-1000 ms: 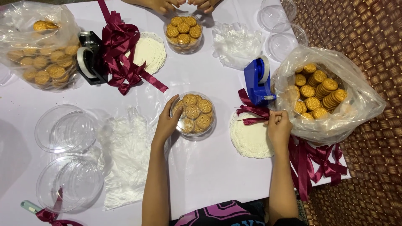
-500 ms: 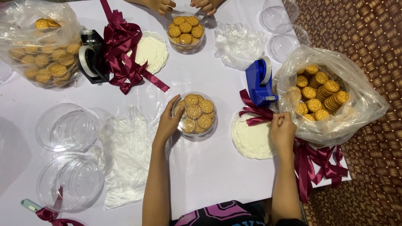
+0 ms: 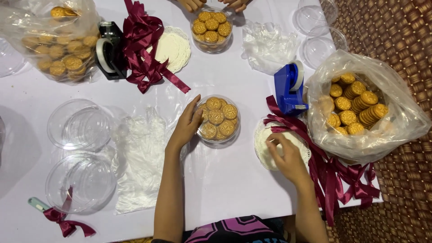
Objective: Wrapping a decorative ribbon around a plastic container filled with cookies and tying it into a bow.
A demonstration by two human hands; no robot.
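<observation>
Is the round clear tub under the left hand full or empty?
Full: the clear tub shows a packed top layer of round biscuits. The left hand touches its side.

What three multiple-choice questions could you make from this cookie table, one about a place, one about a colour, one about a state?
1. Where does the left hand rest?
A. On the round clear tub of cookies
B. On the black tape dispenser
C. On the empty lids

2. What colour is the tape dispenser beside the bag of cookies?
A. Green
B. Blue
C. Yellow

3. What are the right hand fingers doing?
A. Gripping scissors
B. Lying flat and apart from everything
C. Picking at the white doily stack

Answers: 1 A, the fingers curl against the tub's left wall. 2 B, its body is plainly blue. 3 C, the fingertips sit on the doilies.
</observation>
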